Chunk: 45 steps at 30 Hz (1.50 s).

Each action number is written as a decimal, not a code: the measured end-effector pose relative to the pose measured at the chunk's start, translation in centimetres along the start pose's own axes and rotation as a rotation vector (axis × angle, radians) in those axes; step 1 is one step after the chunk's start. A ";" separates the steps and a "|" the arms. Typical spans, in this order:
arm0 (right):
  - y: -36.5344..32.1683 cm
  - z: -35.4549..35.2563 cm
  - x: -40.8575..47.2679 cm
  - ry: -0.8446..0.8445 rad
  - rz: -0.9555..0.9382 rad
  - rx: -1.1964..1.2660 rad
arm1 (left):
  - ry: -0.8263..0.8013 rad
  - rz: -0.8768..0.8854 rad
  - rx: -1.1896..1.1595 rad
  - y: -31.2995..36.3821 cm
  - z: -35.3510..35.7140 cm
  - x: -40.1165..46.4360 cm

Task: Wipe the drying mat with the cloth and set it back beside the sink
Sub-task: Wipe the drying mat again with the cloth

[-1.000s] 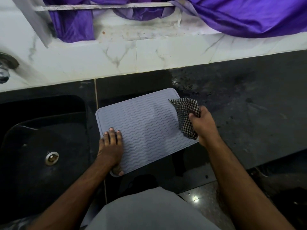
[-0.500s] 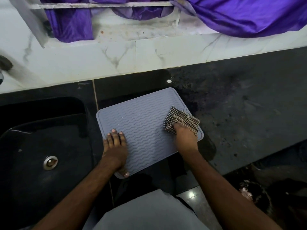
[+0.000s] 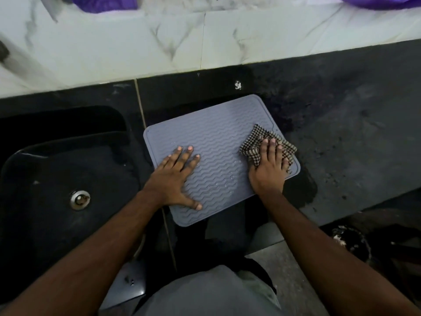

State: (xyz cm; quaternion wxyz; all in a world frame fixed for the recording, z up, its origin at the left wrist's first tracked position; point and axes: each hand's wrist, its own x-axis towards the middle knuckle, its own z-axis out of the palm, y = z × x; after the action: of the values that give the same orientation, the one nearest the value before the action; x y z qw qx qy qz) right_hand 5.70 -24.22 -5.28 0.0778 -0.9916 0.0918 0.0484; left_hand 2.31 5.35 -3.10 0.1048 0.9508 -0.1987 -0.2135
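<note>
A grey drying mat (image 3: 216, 142) with a wavy ribbed surface lies flat on the dark countertop just right of the sink. My left hand (image 3: 175, 176) rests flat on the mat's near left part, fingers spread, holding it down. My right hand (image 3: 270, 169) presses a crumpled black-and-white checked cloth (image 3: 255, 144) against the mat's right edge, palm down with the fingers over the cloth. Part of the cloth is hidden under that hand.
A black sink (image 3: 68, 179) with a metal drain (image 3: 79, 200) sits to the left. The dark countertop (image 3: 353, 144) stretches to the right, wet and speckled. A white marble backsplash (image 3: 205, 39) runs behind. The counter's front edge lies just below the mat.
My right hand has gone from holding the cloth bunched above the mat to pressing it flat on the mat's right side. My left hand has slid further onto the mat.
</note>
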 end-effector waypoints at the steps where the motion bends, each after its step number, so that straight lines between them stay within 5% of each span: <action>1: -0.8 0.3 -0.2 0.001 0.040 0.010 | 0.006 0.000 -0.019 0.0 0.1 0.0; 9: -7.1 1.8 -3.3 0.008 0.183 -0.009 | 0.050 -0.013 -0.041 -0.2 0.7 0.3; 17: -12.8 0.8 -9.6 -0.170 0.038 0.120 | 0.034 -0.038 -0.029 -0.1 0.7 0.6; 20: -12.4 -2.9 -9.6 -0.357 0.047 0.474 | -0.024 -0.029 -0.042 -0.2 0.2 0.6; 24: -9.1 -9.8 -8.4 -0.547 0.405 1.440 | -0.093 -0.023 -0.016 -0.3 -0.1 0.8; 29: -2.7 -13.9 -5.0 -0.358 0.467 1.855 | -0.094 -0.012 -0.032 -0.2 0.0 0.9; 35: -0.3 -12.7 -1.0 -0.265 0.510 1.756 | -0.097 -0.030 -0.042 -0.3 0.2 1.0; 45: -3.6 -10.2 -2.8 -0.747 0.196 1.148 | -0.120 -0.039 -0.004 -0.3 0.0 1.1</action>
State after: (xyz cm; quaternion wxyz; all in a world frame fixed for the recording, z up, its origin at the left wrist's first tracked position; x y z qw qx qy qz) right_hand 4.52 -21.92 5.59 0.6120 -0.6975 0.1593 0.3371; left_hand 3.33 5.14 -3.58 0.0905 0.9396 -0.1857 -0.2728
